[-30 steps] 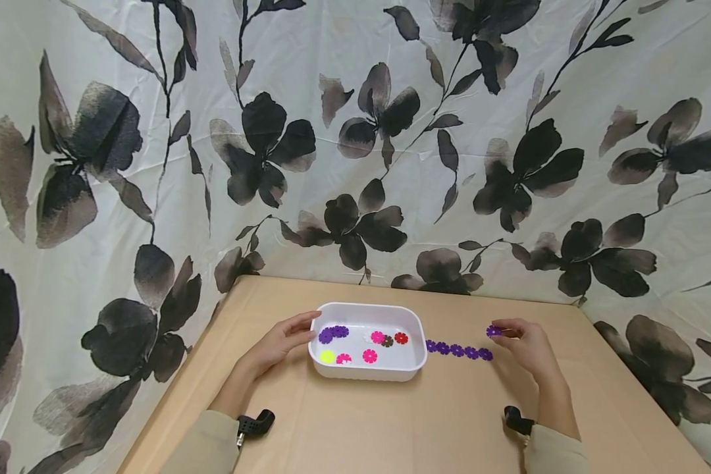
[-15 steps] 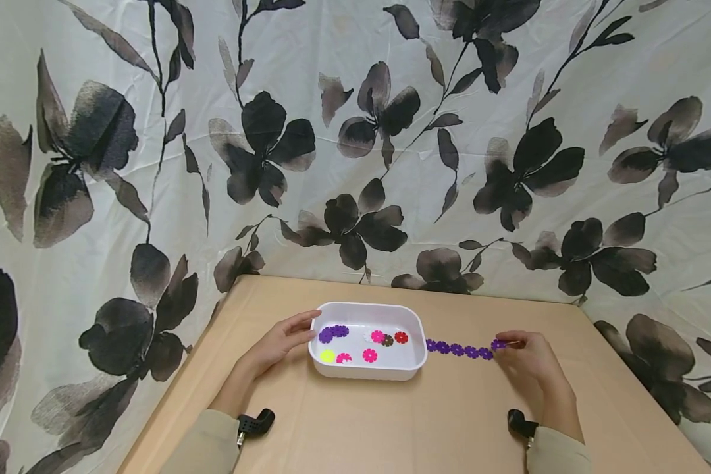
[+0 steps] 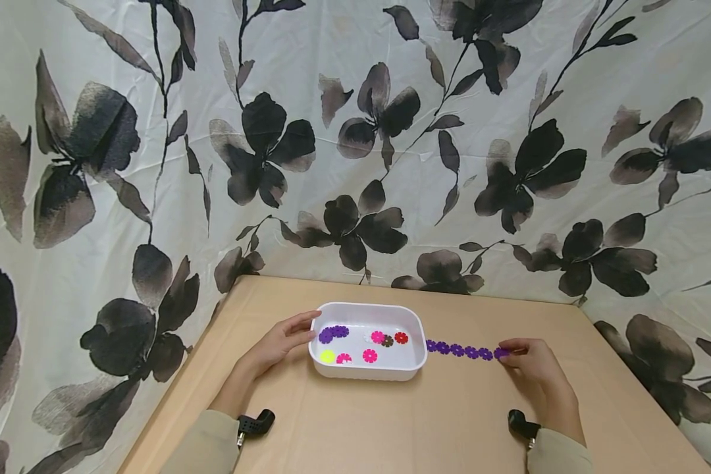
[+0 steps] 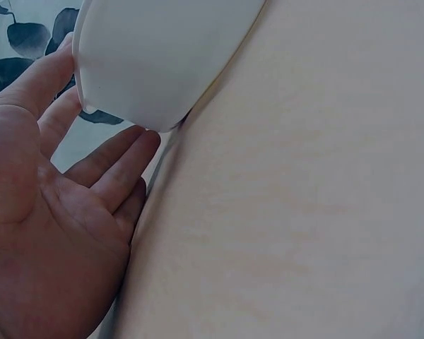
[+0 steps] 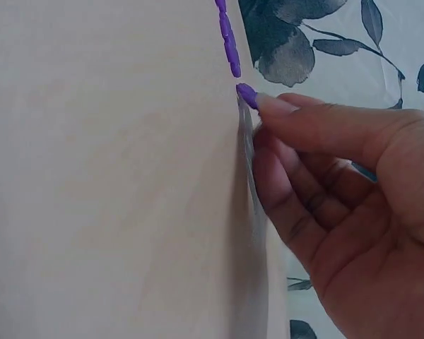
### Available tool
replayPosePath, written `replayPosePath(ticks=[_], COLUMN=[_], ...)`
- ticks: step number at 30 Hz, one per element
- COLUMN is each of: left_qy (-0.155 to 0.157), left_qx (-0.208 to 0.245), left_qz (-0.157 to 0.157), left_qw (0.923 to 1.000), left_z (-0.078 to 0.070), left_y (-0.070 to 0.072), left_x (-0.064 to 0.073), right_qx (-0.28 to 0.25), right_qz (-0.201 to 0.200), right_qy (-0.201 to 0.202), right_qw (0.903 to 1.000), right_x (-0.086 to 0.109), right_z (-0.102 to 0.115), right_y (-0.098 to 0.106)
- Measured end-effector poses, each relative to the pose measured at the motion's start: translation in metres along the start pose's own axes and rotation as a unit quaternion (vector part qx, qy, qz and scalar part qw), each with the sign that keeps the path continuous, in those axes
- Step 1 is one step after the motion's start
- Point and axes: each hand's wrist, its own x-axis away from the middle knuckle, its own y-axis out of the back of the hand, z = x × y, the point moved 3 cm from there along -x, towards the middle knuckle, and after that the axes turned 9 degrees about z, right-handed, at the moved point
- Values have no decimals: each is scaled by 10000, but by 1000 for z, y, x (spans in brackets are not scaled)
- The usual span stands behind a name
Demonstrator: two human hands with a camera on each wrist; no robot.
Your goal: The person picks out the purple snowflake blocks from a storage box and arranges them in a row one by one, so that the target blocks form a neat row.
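Observation:
Between right thumb and fingertips, my right hand [image 3: 533, 359] pinches a purple flower-shaped disc [image 5: 247, 95] low over the table. The held disc is at the right end of a row of purple flower-shaped discs [image 3: 457, 350], with a small gap between it and the last one in the right wrist view. At the row's left end stands a white tray [image 3: 368, 372]. My left hand [image 3: 278, 345] touches the tray's left end with its thumb and index finger, fingers fairly straight; its other fingers lie loosely below the rim in the left wrist view.
Inside the tray lie several purple discs [image 3: 334, 334], a yellow disc [image 3: 328, 357], pink discs [image 3: 370, 356], a brown disc [image 3: 388, 341] and a red disc [image 3: 401, 338]. The light wood-coloured table [image 3: 450, 421] ends at a floral cloth [image 3: 355, 164] behind.
My right hand has moved down and slightly right, bringing the purple disc from above the table to the row's right end. The left hand and the tray have stayed put.

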Motion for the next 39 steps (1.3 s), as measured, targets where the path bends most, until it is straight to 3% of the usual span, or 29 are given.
replayPosePath(ticks=[8, 14, 17, 20, 23, 27, 39], left_qy=[-23, -6, 11, 9, 0, -20, -19], left_qx=[-9, -19, 16, 13, -3, -14, 92], left_qz=[4, 15, -9, -11, 17, 36, 28], left_qw=[10000, 10000, 10000, 10000, 10000, 10000, 10000], left_z=[2, 2, 0, -1, -1, -1, -2], left_y=[0, 0, 1, 1, 1, 1, -1], left_x=[-1, -1, 0, 1, 0, 0, -1], right_qx=[289, 220, 87, -57, -117, -175, -335], right_qz=[50, -71, -511, -933, -1105, -966, -188], right_qy=[7, -20, 256, 835, 1436, 1958, 2573], right_qw=[9996, 9997, 9983, 9921, 9834, 9757, 9656], right_x=[-4, 0, 0, -4, -11, -21, -40], right_z=[-4, 7, 24, 49, 76, 110, 171], right_y=[-2, -2, -3, -9, -21, -46, -120])
